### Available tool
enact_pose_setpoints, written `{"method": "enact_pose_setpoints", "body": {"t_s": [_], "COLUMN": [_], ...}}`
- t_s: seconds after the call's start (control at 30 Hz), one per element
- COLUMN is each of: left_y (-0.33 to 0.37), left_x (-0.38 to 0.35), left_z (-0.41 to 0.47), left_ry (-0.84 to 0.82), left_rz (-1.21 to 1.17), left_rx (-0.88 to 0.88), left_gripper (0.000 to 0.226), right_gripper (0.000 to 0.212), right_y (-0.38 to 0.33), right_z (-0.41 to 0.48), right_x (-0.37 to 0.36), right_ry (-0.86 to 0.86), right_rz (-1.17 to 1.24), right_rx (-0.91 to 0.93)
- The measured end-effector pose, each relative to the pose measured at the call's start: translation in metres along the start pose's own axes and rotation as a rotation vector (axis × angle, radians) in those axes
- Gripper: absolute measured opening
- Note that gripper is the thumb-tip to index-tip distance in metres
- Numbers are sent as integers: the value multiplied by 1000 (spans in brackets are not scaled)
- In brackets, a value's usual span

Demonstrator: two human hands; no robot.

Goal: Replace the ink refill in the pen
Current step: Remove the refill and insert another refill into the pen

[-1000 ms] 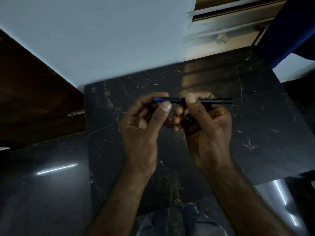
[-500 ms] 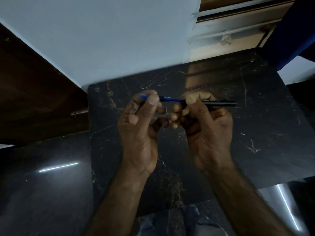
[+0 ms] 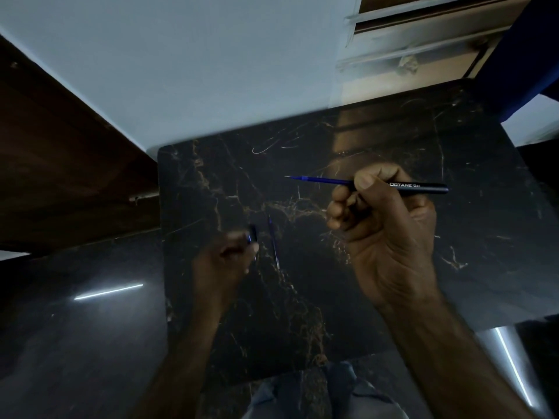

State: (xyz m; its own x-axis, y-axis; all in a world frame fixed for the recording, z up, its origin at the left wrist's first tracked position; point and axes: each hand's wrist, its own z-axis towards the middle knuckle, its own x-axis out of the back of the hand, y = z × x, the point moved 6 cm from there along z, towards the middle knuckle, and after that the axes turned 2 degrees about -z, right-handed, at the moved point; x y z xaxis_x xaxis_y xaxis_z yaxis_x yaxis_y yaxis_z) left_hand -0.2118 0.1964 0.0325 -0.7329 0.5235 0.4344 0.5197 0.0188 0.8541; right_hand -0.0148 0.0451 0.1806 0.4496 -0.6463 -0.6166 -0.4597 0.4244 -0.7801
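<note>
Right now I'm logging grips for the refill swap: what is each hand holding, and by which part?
The right hand grips the pen barrel at its front end, refill protruding. The blurred left hand pinches a small dark piece; where exactly is unclear.

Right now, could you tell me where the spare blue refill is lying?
In the head view, the spare refill lies on the black marble table, left of centre, just right of the blurred left hand.

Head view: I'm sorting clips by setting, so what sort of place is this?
Probably a room in a home: a dark veined marble tabletop against a pale painted wall, with glossy dark floor tiles below.
</note>
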Motion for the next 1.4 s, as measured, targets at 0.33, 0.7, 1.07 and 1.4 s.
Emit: {"method": "enact_pose_setpoints", "body": {"t_s": [0.33,0.7,1.07,1.4], "left_y": [-73,-73,-72,-72], "left_x": [-35,-33,-33,-33], "left_z": [11,9,9,10], "left_ry": [-95,-3,20,19], "left_rz": [640,590,591,620], "left_rx": [-47,-114,-150,-143], "left_gripper": [15,26,26,28], "right_gripper": [13,15,15,17], "right_y": [4,8,10,9], "right_z": [0,-1,0,1], "right_x": [4,4,4,4], "right_ry": [-6,-15,-11,-11], "right_rz": [-39,-48,-47,-48], "right_rx": [-17,-21,-27,-23]}}
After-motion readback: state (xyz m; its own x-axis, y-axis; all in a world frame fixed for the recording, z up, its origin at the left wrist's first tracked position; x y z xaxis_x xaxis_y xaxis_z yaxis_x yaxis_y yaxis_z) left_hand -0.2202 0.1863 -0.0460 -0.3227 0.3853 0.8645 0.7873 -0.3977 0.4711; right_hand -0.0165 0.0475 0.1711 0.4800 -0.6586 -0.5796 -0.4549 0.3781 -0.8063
